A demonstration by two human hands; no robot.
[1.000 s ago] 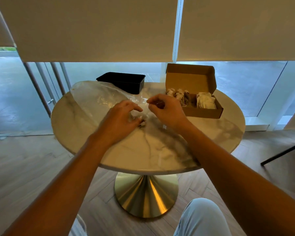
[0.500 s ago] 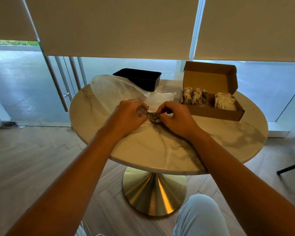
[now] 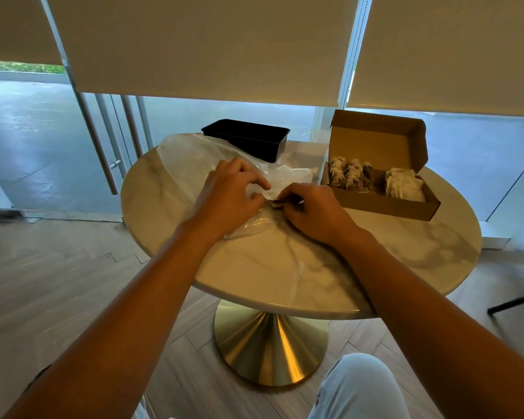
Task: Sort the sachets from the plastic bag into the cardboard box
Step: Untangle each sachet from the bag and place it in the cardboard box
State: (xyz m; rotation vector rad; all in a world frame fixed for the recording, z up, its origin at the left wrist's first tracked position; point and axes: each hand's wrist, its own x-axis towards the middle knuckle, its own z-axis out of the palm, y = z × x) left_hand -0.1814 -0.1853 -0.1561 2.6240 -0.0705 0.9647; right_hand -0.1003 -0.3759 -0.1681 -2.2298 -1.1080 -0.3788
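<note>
Nearest the viewer, both forearms reach across the round marble surface [image 3: 285, 267]. The right hand [image 3: 312, 211] has its fingers curled, pinching a small dark sachet [image 3: 277, 204] at the mouth of the plastic bag [image 3: 188, 158]. The left hand [image 3: 230, 192] lies on the bag with fingers bent, apparently pinching the film at the opening; how firm that grip is cannot be confirmed.

The bag lies flat, spread toward the far left edge of the surface, and looks nearly empty; any remaining contents are not discernible through the film.

Farther right stands the cardboard box [image 3: 384, 204], lid up, with two compartments: brownish sachets on the left, white ones on the right. Beyond the bag sits a black tray [image 3: 245, 137].

Assessed risks: the film may cling to the sachet and drag the bag along if the left hand loosens; a thin pinch may drop the sachet in transit; the dark sachet could be placed among the white ones if the compartment is misjudged.
</note>
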